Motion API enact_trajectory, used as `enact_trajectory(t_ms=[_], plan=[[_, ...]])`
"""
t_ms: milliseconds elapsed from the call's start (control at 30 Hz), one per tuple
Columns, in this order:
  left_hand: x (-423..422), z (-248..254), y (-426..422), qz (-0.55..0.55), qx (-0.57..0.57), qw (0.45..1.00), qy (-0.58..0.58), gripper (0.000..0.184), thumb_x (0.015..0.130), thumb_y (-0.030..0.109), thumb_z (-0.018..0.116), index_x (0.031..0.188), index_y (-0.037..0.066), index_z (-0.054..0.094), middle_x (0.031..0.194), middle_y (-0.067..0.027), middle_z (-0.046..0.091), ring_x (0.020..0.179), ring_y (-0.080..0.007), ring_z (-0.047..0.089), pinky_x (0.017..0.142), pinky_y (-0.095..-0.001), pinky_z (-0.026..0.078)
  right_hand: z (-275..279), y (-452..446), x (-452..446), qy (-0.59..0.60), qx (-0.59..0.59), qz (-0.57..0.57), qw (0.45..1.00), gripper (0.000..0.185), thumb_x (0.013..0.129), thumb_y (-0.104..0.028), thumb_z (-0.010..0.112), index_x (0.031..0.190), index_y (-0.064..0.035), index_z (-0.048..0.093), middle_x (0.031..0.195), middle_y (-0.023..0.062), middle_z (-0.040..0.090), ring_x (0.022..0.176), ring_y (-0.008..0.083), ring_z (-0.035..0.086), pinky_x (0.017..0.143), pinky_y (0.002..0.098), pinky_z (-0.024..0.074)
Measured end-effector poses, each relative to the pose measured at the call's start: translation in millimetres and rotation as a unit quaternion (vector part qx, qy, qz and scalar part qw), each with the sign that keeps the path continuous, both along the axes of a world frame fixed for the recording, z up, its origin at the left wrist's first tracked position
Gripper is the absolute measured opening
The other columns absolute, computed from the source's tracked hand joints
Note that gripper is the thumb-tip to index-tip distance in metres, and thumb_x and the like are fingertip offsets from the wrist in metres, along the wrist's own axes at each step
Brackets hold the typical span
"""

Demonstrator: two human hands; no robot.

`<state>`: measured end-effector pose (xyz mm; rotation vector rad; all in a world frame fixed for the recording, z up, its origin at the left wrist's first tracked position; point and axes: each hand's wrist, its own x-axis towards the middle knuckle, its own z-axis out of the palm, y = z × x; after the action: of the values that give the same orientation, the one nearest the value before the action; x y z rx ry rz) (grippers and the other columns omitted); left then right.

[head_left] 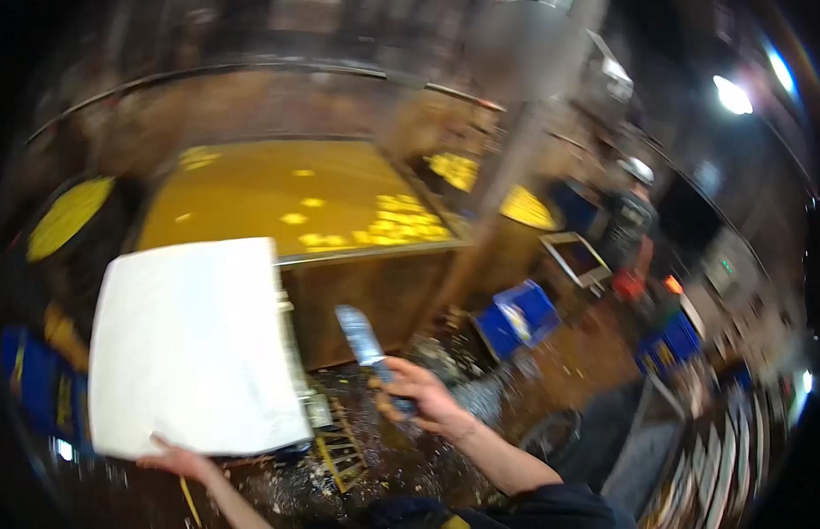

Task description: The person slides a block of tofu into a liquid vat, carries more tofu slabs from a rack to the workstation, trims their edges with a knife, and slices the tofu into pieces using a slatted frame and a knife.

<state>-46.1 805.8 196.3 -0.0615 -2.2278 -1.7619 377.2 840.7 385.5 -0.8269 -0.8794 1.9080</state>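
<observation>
My right hand (425,398) is closed around the handle of a knife (361,337). Its broad blade points up and away from me. A large white rectangular slab (194,348) lies in front of me on the left; whether it is a block or a filled bag I cannot tell. At the slab's near edge is my left hand (176,460), with the thumb over the edge and the other fingers partly hidden. A gap separates the blade from the slab's right side.
Beyond the slab stands a wide vat (251,189) of yellow-brown liquid with yellow pieces floating in it. Round containers of yellow pieces (70,218) flank it. Blue crates (517,319) stand on the wet, littered floor. A person (633,220) in a white cap is at the right.
</observation>
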Motion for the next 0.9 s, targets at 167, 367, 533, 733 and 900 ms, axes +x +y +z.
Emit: enact_trajectory(t_ms=[167,367,533,733,900], plan=[[17.9,44.6,-16.5,-0.042,-0.022,0.999,-0.007,0.089,0.092,0.032,0.06,0.15,-0.005,0.005,0.157,-0.0249,0.003,0.147,-0.0339,0.005,0.12,-0.0395,0.005,29.0,7.0,-28.5,-0.135,0.005,-0.071,0.988,0.032,0.089,-0.007,0.058,0.12,-0.0016,0.053,0.075,0.0075,0.059,0.048,0.0111,0.052,0.037,0.0216,0.0341],[43.7,28.5,-16.4,-0.096,0.136,0.986,-0.009,0.089,0.094,0.033,0.057,0.15,-0.003,-0.002,0.156,-0.0276,-0.003,0.146,-0.0392,0.0,0.119,-0.0439,0.008,50.1,10.6,-85.4,-0.086,0.099,0.059,0.99,0.041,0.099,-0.02,0.051,0.137,-0.0091,0.042,0.09,0.0065,0.061,0.037,0.0065,0.034,0.027,0.0198,0.02],[49.7,31.9,-12.3,-0.047,0.08,0.996,-0.009,0.087,0.094,0.032,0.056,0.149,-0.005,-0.001,0.156,-0.0296,-0.001,0.145,-0.0418,0.004,0.118,-0.0457,0.013,67.6,14.4,-145.4,-0.056,0.159,0.176,0.97,0.04,0.099,-0.015,0.051,0.138,-0.0103,0.041,0.093,0.0065,0.061,0.042,0.0076,0.04,0.033,0.0179,0.0293],[55.5,36.6,-14.1,-0.091,0.118,0.989,-0.011,0.085,0.096,0.035,0.052,0.15,-0.004,0.0,0.156,-0.0277,-0.007,0.146,-0.0404,0.003,0.118,-0.041,0.011,37.9,9.6,-220.3,-0.18,0.265,0.238,0.917,0.042,0.088,-0.002,0.061,0.127,-0.0066,0.047,0.083,0.0061,0.057,0.047,0.0119,0.051,0.037,0.0231,0.0373],[42.1,15.8,-51.1,-0.141,0.151,0.978,-0.036,0.073,0.1,0.035,0.045,0.152,0.003,0.006,0.159,-0.02,-0.001,0.148,-0.0315,0.001,0.119,-0.0377,0.009,0.3,-0.6,-278.2,-0.22,0.314,0.357,0.852,0.032,0.092,-0.004,0.057,0.123,-0.0032,0.049,0.076,0.0021,0.054,0.046,0.004,0.043,0.039,0.021,0.0311]])
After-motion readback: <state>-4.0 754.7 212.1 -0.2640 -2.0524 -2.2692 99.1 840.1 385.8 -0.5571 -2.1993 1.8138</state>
